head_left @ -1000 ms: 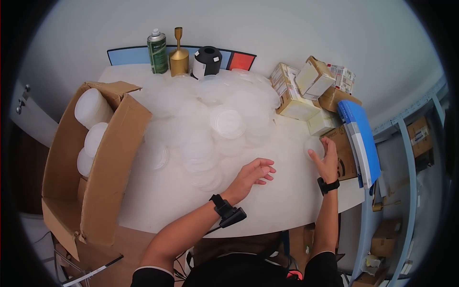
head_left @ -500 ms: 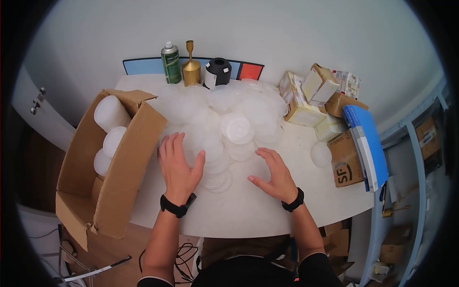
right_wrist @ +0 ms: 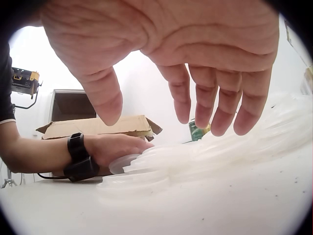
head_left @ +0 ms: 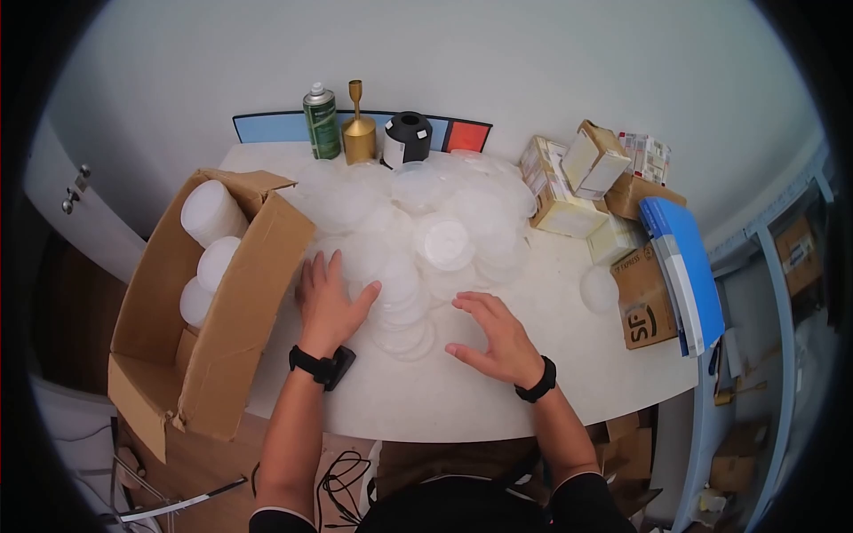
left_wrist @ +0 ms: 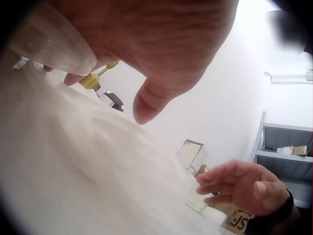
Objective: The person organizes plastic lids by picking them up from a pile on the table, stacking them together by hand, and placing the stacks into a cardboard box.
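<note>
White table (head_left: 391, 404) under translucent lids (head_left: 446, 244); right hand (head_left: 503, 342) wide, left hand (head_left: 329, 306) wide, fingers half-hidden in wrist view.

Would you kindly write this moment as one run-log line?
left hand: spread, at left of lid pile | right hand: empty, at pile's near side | cardboard box: left of pile, white containers inside

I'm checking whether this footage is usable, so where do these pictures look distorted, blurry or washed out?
Head view: fisheye bends the shelf frame, corners go black, translucent discs partly merge into a hazy mass; left wrist view: those discs look soft and washed out up close; right wrist view: the wall behind the right hand is nearly blown out, though the hand's creases are readable.
</note>
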A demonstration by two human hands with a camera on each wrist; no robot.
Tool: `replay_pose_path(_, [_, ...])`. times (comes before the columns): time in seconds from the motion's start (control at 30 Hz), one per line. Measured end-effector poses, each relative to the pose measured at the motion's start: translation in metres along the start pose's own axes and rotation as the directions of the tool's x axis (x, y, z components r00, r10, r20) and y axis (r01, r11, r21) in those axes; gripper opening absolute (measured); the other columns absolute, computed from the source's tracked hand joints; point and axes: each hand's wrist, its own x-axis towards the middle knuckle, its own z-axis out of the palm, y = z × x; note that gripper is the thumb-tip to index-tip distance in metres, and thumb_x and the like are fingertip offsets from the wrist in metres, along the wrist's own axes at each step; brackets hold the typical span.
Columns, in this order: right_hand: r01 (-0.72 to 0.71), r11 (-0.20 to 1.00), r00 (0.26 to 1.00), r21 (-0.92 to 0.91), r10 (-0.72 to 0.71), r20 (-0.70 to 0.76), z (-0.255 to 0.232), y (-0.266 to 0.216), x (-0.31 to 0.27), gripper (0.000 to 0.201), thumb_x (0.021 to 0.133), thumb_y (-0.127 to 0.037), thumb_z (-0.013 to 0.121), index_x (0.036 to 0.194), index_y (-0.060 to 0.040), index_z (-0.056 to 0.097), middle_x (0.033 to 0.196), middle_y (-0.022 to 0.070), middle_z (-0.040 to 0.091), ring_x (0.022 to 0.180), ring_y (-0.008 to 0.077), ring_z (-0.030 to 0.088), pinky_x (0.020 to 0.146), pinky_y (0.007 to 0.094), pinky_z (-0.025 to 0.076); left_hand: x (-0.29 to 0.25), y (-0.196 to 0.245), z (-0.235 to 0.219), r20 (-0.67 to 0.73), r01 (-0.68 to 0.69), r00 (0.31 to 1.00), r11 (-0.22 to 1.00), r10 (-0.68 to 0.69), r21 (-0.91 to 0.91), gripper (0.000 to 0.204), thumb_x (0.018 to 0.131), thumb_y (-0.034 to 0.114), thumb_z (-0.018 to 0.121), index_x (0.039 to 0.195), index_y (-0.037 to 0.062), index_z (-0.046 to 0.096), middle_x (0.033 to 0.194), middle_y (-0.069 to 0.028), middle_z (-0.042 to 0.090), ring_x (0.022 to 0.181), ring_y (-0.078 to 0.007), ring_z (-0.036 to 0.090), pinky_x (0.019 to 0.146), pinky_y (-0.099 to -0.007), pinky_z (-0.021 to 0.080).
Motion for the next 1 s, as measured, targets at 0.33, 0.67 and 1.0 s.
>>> replay_pose_path(0.33, [0.085, 0.993, 0.993, -0.08, -0.078, 0.089, -0.005, -0.023, -0.012, 0.062, 0.082, -0.03, 0.081, 0.132, -0.0008, 0.057, 0.137, 0.0187, 0.055, 0.12, 0.0374, 0.056, 0.101, 0.0433, 0.049, -0.028, 0.042, 0.032, 0.04, -0.174, 0.984, 0.984, 0.175, -0.039, 0.081, 0.09, 0.05, 0.069, 0.147, -0.0033, 0.046, 0.157, -0.0343, 0.031, 0.149, -0.0521, 0.018, 0.118, -0.0611, 0.021])
replay_pose_path(0.67, [0.011, 0.992, 0.997, -0.127, 0.0, 0.083, -0.009, -0.021, -0.045, 0.062, 0.081, -0.028, 0.083, 0.132, -0.0017, 0.058, 0.139, 0.0176, 0.054, 0.122, 0.0366, 0.055, 0.102, 0.0426, 0.049, -0.033, 0.05, 0.028, -0.028, -0.178, 0.984, 0.958, 0.177, -0.222, 0.076, 0.088, 0.034, 0.074, 0.149, -0.0017, 0.043, 0.155, -0.0287, 0.039, 0.146, -0.0442, 0.033, 0.119, -0.0479, 0.032])
replay_pose_path(1.0, [-0.083, 0.996, 0.995, -0.034, 0.08, -0.067, -0.017, 0.002, -0.05, 0.059, 0.083, -0.025, 0.083, 0.131, 0.0, 0.059, 0.137, 0.0182, 0.058, 0.121, 0.0364, 0.058, 0.1, 0.0412, 0.05, -0.063, 0.018, -0.002, 0.005, -0.16, 0.986, 0.943, 0.168, -0.291, 0.084, 0.078, 0.017, 0.075, 0.152, -0.0019, 0.038, 0.154, -0.0262, 0.041, 0.143, -0.0407, 0.04, 0.119, -0.0452, 0.033])
